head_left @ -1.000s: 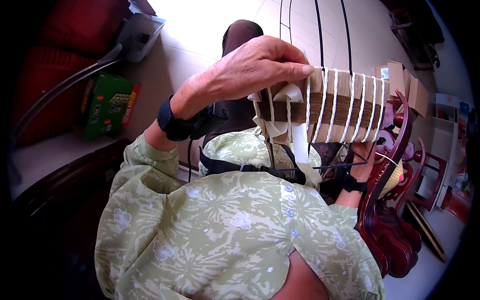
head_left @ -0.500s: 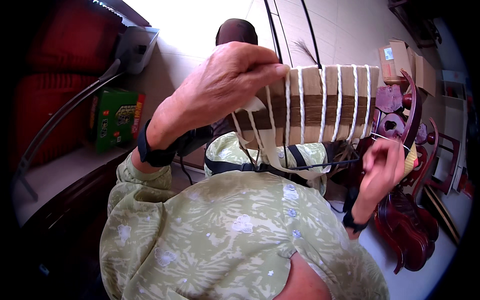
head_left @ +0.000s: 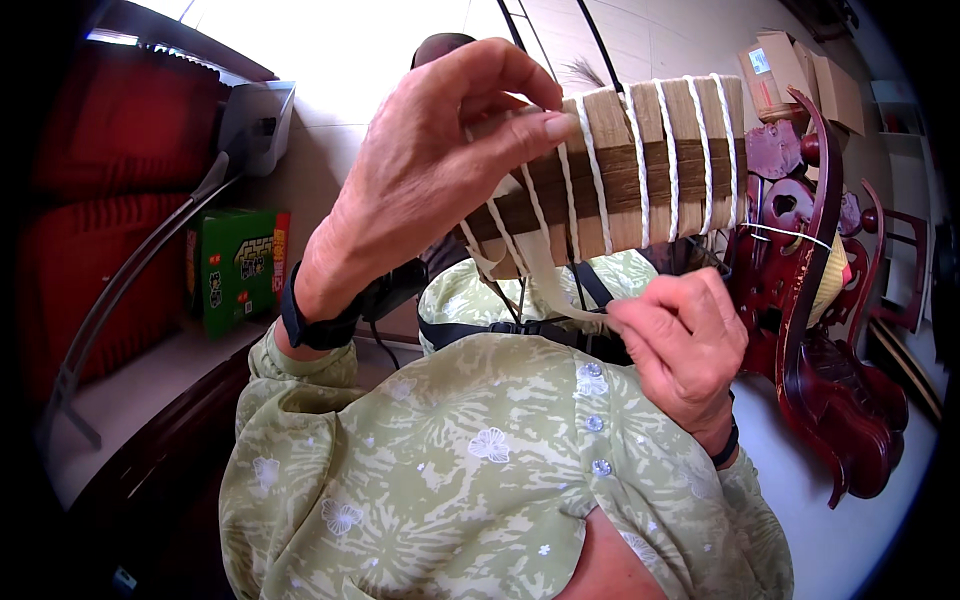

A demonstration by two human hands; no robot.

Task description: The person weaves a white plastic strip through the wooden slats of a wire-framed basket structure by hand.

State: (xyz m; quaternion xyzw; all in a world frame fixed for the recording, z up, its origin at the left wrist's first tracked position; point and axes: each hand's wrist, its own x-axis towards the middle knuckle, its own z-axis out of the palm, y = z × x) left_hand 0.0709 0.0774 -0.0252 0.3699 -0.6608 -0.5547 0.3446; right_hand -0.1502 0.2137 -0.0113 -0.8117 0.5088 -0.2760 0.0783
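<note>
A curved woven band (head_left: 655, 165) of pale and brown flat strips, crossed by several twisted white cords, stands in front of me on a thin black frame (head_left: 597, 40). My left hand (head_left: 425, 150) is closed at its upper left edge, thumb and forefinger pinching there; the other fingertips are partly hidden. A loose pale flat strip (head_left: 548, 285) hangs from the band's left part and curves rightward below it. Its end is pinched in my right hand (head_left: 685, 335), just below the band and near my shirt front.
Carved dark red wooden furniture (head_left: 815, 250) stands close on the right, with a white cord (head_left: 785, 232) stretched from it toward the band. Cardboard boxes (head_left: 790, 80) are behind it. To the left are a green box (head_left: 235, 265), red cushions (head_left: 120, 210) and a grey bin (head_left: 258, 125).
My right hand has moved left and now pinches the loose strip, drawing it toward me. My left thumb and fingers have shifted at the edge. The band sits a little higher in view.
</note>
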